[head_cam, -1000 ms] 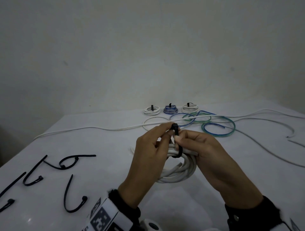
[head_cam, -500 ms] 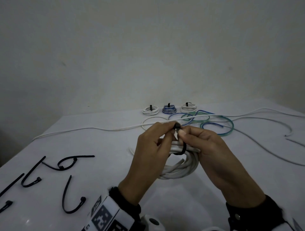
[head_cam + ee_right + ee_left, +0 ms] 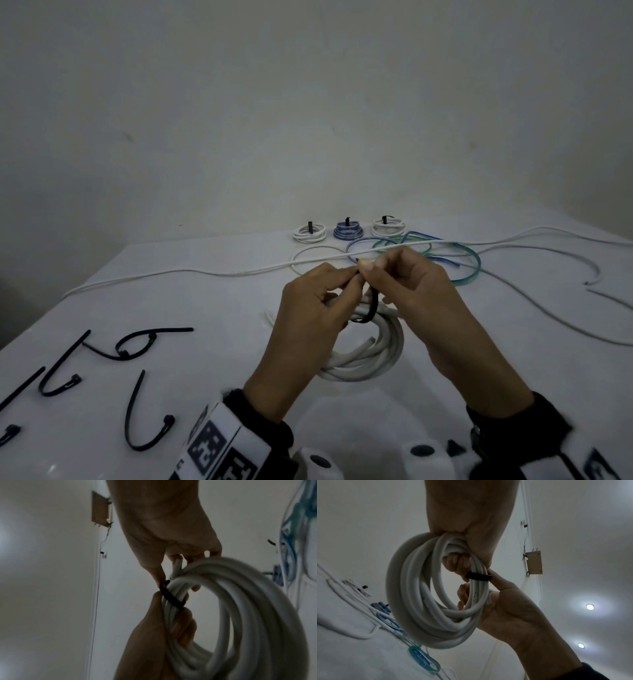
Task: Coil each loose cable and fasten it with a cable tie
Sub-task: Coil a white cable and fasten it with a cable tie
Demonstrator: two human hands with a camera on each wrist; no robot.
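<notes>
A white cable coil (image 3: 371, 356) hangs between both hands just above the white table (image 3: 205, 308). A black cable tie (image 3: 372, 306) loops round its upper strands. My left hand (image 3: 352, 278) curls its lower fingers through the coil (image 3: 419, 601), and its thumb and forefinger meet at the tie's top end. My right hand (image 3: 368, 266) pinches that same top end of the tie, hiding most of it. The left wrist view shows the tie (image 3: 478, 576) as a band across the strands. In the right wrist view the tie (image 3: 171, 597) sits between the two hands on the coil (image 3: 240, 601).
Three tied coils stand at the table's back: white (image 3: 309, 233), blue (image 3: 348, 231), white (image 3: 388, 226). Loose blue and green cables (image 3: 455, 257) and a long white cable (image 3: 171, 274) lie behind the hands. Spare black ties (image 3: 137, 346) lie at the left.
The tie's top end stood clear above the fingers; now my right thumb and forefinger cover it. The hands and the coil stay in about the same place.
</notes>
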